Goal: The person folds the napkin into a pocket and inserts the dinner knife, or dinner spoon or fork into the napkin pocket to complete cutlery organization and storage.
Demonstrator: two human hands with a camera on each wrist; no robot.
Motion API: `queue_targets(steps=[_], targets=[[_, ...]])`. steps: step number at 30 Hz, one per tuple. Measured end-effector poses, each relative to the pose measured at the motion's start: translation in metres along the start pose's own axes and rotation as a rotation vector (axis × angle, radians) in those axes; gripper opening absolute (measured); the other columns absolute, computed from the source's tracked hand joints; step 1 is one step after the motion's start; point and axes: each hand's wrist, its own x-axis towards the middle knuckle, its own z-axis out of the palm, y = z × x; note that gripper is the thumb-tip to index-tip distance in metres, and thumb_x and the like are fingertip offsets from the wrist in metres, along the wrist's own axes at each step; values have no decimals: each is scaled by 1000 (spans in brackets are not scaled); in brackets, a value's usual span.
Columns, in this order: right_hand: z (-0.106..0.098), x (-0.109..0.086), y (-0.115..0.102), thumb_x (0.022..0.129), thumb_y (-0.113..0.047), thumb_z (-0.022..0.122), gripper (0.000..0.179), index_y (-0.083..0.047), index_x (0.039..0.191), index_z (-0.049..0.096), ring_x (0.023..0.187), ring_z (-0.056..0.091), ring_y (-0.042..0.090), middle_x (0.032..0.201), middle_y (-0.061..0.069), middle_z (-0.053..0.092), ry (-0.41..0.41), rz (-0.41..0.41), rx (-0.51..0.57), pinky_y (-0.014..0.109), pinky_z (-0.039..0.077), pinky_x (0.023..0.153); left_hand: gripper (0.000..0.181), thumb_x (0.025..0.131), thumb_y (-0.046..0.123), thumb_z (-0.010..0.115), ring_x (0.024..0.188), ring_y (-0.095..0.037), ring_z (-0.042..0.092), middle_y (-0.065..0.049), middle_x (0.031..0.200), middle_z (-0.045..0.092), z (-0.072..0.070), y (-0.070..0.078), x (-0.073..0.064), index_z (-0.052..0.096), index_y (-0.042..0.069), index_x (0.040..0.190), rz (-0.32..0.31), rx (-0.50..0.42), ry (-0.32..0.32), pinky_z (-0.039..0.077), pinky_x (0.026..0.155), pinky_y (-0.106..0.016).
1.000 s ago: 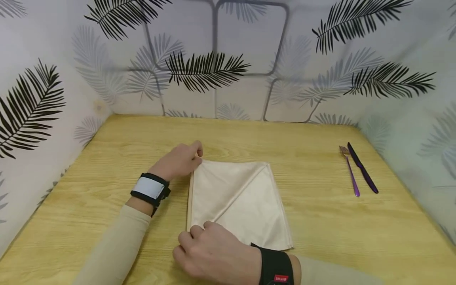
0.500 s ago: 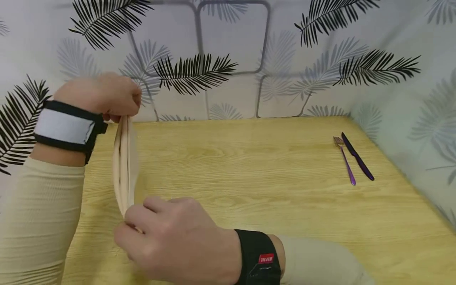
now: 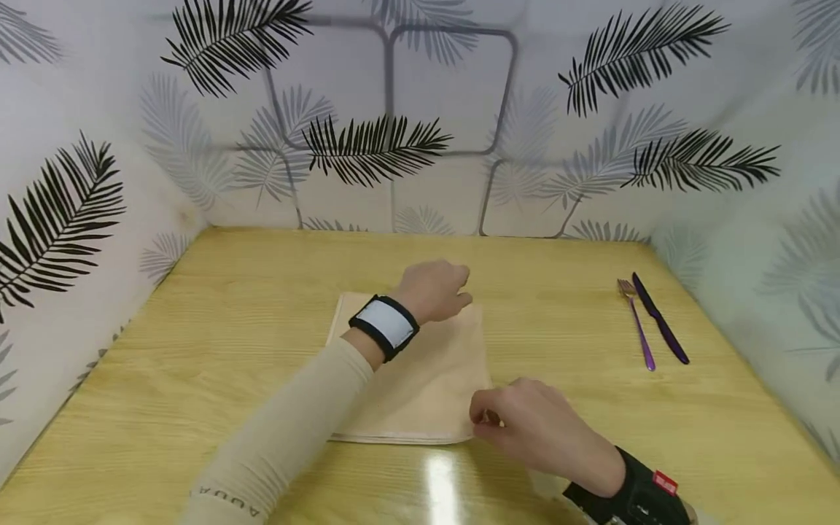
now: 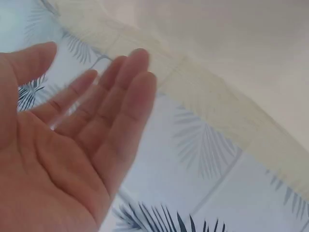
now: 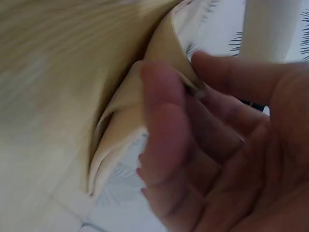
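Head view shows a folded beige cloth (image 3: 413,390) on the tabletop (image 3: 230,306), the person's left grip (image 3: 433,292) relaxed with fingers extended over its far right corner. Near its near right corner is the right grip (image 3: 528,423); blur hides whether it pinches the cloth. Fork (image 3: 639,328) and knife (image 3: 668,332) lie farther right.

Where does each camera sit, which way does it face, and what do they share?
Head: on the head, facing forward and down at the table, folded cloth, fork and knife; left hand, right hand and left sleeve show.
Left wrist: on that wrist, looking past the left hand's palm side toward the leaf-patterned backdrop.
Right wrist: on that wrist, looking past the right hand's palm side at the cloth's edge.
Shared: head and right wrist both show right hand and cloth.
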Motion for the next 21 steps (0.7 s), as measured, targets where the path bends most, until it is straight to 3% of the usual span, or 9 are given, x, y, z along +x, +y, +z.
queue_targets(steps=[3, 5, 9, 13, 15, 17, 21], targets=[[8, -14, 15, 86, -14, 77, 15, -27, 88, 71, 57, 43, -4, 71, -18, 62, -60, 39, -34, 18, 37, 52, 32, 104, 35, 57, 87, -21, 69, -8, 110, 72, 1, -12, -28, 64, 12, 125, 55, -10, -46, 57, 71, -36], [12, -24, 22, 86, -14, 77, 15, -27, 91, 71, 56, 41, -4, 70, -18, 61, -72, 51, -46, 19, 35, 51, 36, 103, 35, 60, 97, -25, 68, -11, 117, 69, 3, -23, -55, 62, 11, 129, 75, -5, -69, 57, 78, -40], [13, -33, 26, 87, -15, 78, 15, -27, 95, 72, 53, 38, -6, 70, -18, 63, -63, 26, -54, 17, 31, 49, 59, 96, 52, 65, 109, -31, 65, -15, 129, 62, 10, -41, -126, 57, 11, 137, 57, 53, -74, 58, 79, -45], [10, -34, 26, 84, -12, 79, 19, -28, 86, 68, 55, 36, -5, 70, -20, 58, -18, -27, -138, 17, 29, 48, 81, 82, 67, 72, 109, -31, 64, -12, 134, 59, 21, -46, -194, 55, 14, 140, 9, 83, -34, 58, 72, -45], [8, -30, 26, 82, -13, 81, 24, -29, 80, 62, 57, 35, -3, 71, -19, 51, -16, -51, -198, 18, 27, 48, 71, 80, 62, 77, 99, -23, 65, -8, 127, 60, 29, -46, -217, 60, 16, 132, 32, 67, 24, 56, 64, -37], [6, -26, 27, 81, -15, 83, 30, -28, 76, 56, 58, 34, -1, 71, -17, 45, -37, -80, -238, 18, 26, 48, 54, 83, 53, 79, 88, -15, 62, -2, 116, 61, 37, -45, -232, 63, 18, 120, 82, 49, 97, 51, 57, -28], [7, -19, 31, 84, -16, 82, 29, -27, 76, 56, 59, 34, -2, 71, -16, 43, -113, -150, -204, 17, 28, 50, 19, 89, 24, 78, 75, -9, 55, 3, 98, 59, 52, -43, -245, 65, 18, 101, 219, 64, 255, 45, 53, -19]])
